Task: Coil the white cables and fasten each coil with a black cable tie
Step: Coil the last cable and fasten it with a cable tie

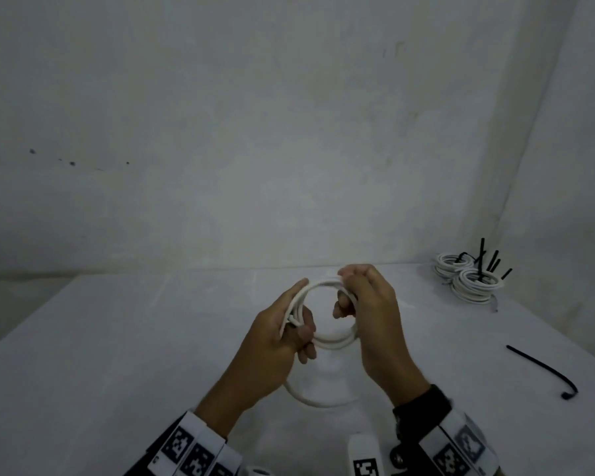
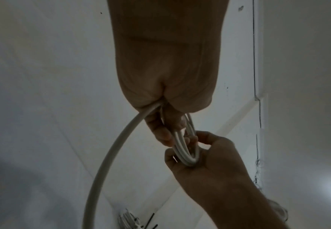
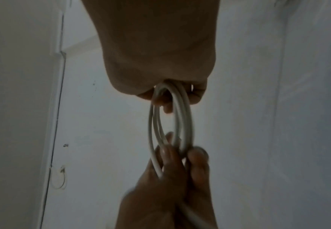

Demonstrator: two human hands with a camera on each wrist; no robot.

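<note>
A white cable coil (image 1: 335, 341) of several loops is held above the white table (image 1: 117, 338) between both hands. My left hand (image 1: 282, 331) grips its left side, thumb over the loops. My right hand (image 1: 364, 304) holds the right and top of the coil with curled fingers. A loose length of the same cable (image 1: 299, 396) hangs from my left hand and curves down below it, seen as a long arc of cable (image 2: 109, 155) in the left wrist view. The right wrist view shows the coil (image 3: 182, 117) edge-on between both hands. A loose black cable tie (image 1: 543, 371) lies on the table to the right.
Two finished white coils (image 1: 468, 280) with black ties sticking up sit at the table's far right corner. Plain white walls stand behind and to the right. The table's left edge runs diagonally at the left.
</note>
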